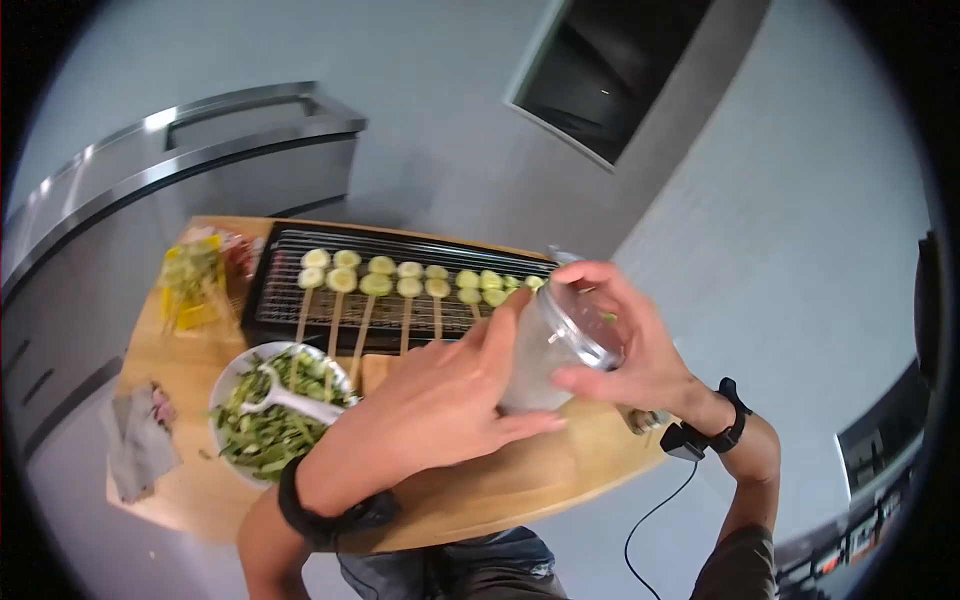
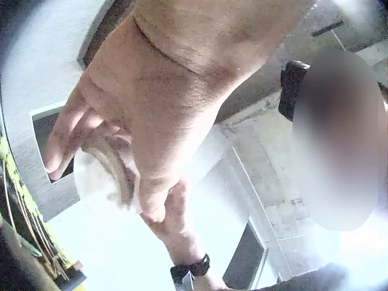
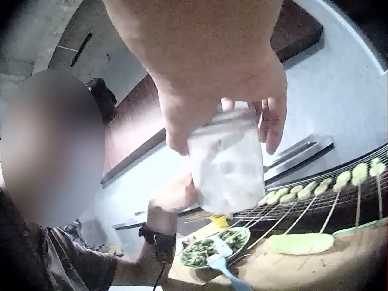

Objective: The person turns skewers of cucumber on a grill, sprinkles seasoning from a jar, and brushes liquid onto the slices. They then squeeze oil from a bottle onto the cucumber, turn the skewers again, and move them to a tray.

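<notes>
A clear, cloudy-sided jar (image 1: 535, 365) with a shiny ring at one end is held up tilted over the table, between both hands. My left hand (image 1: 430, 400) grips its body from the side. At the ringed end, the thumb and fingers of my right hand (image 1: 635, 335) grip round the jar. Seen from the right wrist, the jar (image 3: 227, 170) hangs under that hand, pale and glossy. Behind it, slices on wooden skewers (image 1: 380, 275), pale green and round, lie in a row on the black grill (image 1: 290, 237).
A white bowl (image 1: 218, 385) of chopped green pieces holds a white tool with a Y-shaped head (image 1: 290, 400). Left of it lies a grey cloth (image 1: 140, 445); a yellow packet (image 1: 195, 285) is at the back left. A long pale green piece (image 3: 303, 243) lies near the grill.
</notes>
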Motion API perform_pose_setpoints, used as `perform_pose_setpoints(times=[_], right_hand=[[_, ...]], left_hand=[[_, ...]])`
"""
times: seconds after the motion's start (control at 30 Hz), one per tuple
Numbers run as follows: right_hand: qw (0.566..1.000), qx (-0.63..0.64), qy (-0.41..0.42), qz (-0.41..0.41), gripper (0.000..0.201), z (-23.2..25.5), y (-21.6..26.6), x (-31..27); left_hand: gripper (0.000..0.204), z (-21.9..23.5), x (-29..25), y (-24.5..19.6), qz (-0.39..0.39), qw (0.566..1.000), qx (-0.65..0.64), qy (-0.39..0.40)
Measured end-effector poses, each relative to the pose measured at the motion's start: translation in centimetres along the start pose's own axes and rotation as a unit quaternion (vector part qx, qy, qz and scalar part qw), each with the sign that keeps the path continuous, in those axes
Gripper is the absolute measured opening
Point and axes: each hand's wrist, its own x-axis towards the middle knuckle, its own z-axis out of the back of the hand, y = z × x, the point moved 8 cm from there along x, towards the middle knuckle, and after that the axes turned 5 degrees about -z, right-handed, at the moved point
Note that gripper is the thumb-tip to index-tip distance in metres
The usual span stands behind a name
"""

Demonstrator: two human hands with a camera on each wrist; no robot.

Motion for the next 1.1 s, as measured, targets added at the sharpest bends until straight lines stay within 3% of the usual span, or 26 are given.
perform_pose_setpoints(times=[0.03,0.07,0.13,0.23,0.3,0.37,0.43,0.5,0.57,0.63,0.67,0.7,0.77,0.8,0.97,1.03,1.1], right_hand=[[1.0,0.005,0.017,0.014,0.076,-1.1,-0.1,0.9],[0.998,0.039,-0.034,0.044,0.076,-0.8,0.2,1.8],[0.984,0.114,-0.11,0.076,0.078,-0.8,1.2,3.1],[0.986,0.111,-0.082,0.093,0.078,-1.9,1.6,5.4],[0.986,0.118,-0.064,0.097,0.073,-2.3,2.1,7.2],[0.995,0.085,-0.022,0.051,0.067,-2.5,1.2,9.6],[0.995,0.066,-0.02,0.067,0.061,-2.3,1.0,12.1],[0.998,-0.008,0.004,0.062,0.06,-2.7,0.4,14.9],[0.997,-0.052,0.009,0.053,0.06,-3.3,-0.8,17.5],[0.963,-0.248,0.049,0.098,0.062,-5.5,-0.4,19.2],[0.963,-0.245,0.102,0.048,0.064,-6.5,-0.5,19.9],[0.962,-0.247,0.103,0.053,0.064,-7.4,-0.3,20.6],[0.918,-0.318,0.154,0.181,0.065,-10.7,-0.1,21.9],[0.916,-0.298,0.213,0.162,0.064,-12.5,-1.1,23.0],[0.912,-0.325,0.191,0.164,0.065,-14.9,-2.4,27.0],[0.931,-0.305,0.161,0.118,0.067,-14.7,-2.8,28.1],[0.93,-0.288,0.197,0.119,0.067,-15.6,-3.0,27.2]], left_hand=[[0.106,0.2,-0.1,0.0,0.019,0.998,-0.049,0.019],[0.107,0.7,-0.1,0.5,-0.022,0.996,-0.061,-0.054],[0.105,1.4,-0.2,1.2,-0.019,0.988,-0.1,-0.118],[0.101,3.2,-0.6,2.0,-0.016,0.97,-0.158,-0.184],[0.1,3.6,-0.8,3.2,0.022,0.976,-0.129,-0.175],[0.098,5.0,-1.6,3.9,0.065,0.981,-0.082,-0.163],[0.094,7.5,-3.3,4.4,0.095,0.964,0.098,-0.228],[0.085,9.5,-4.7,5.2,0.103,0.955,0.117,-0.252],[0.067,12.2,-6.9,4.9,0.056,0.929,0.117,-0.347],[0.056,13.8,-8.2,4.8,0.049,0.926,0.105,-0.359],[0.046,14.4,-8.8,4.7,0.043,0.925,0.093,-0.367],[0.046,14.8,-9.2,4.7,0.043,0.922,0.097,-0.371],[0.033,15.1,-9.6,4.7,0.022,0.929,0.075,-0.361],[0.028,15.1,-9.9,4.8,0.014,0.925,0.054,-0.377],[0.027,15.6,-10.5,4.6,-0.007,0.92,0.068,-0.385],[0.027,15.8,-10.7,4.6,-0.003,0.92,0.072,-0.385],[0.027,16.1,-11.0,4.3,0.0,0.922,0.075,-0.38]])
